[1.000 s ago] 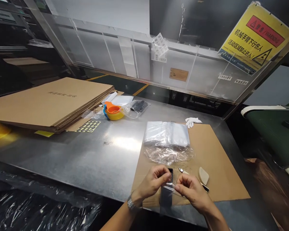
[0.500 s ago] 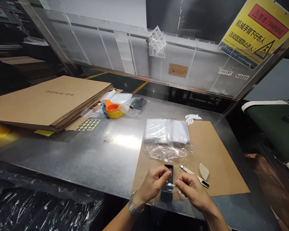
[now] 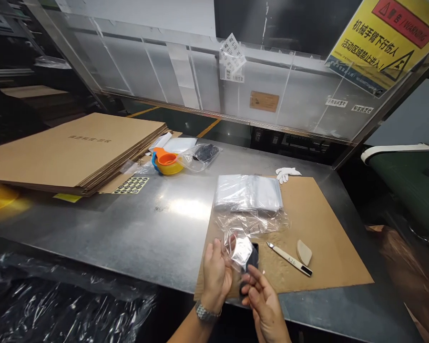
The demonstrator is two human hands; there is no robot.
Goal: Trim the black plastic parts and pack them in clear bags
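Observation:
A clear plastic bag (image 3: 241, 252) hangs between my hands, catching bright glare. My left hand (image 3: 215, 269), with a metal-band watch at its wrist, grips the bag's left side; some of its fingers show through the film. My right hand (image 3: 263, 297) is at the bag's lower right with its fingers apart, slightly blurred. Beneath the bag a dark, long rectangular piece (image 3: 254, 259) lies on the cardboard sheet (image 3: 329, 243), partly hidden by the film and my hands. A white-handled knife (image 3: 289, 258) marked A26 lies to the right, beside a beige rounded block (image 3: 303, 252).
A stack of clear bags (image 3: 248, 193) lies beyond my hands, with a white glove (image 3: 288, 174) behind it. Farther left are an orange and yellow tape roll (image 3: 168, 164), a sticker sheet (image 3: 132, 185) and stacked cardboard (image 3: 93, 147) on the metal table (image 3: 128, 233).
Both hands were pinched close together over the dark piece. Now the left is raised at the bag's side, the right has dropped lower with fingers spread, and the bag shows opened out.

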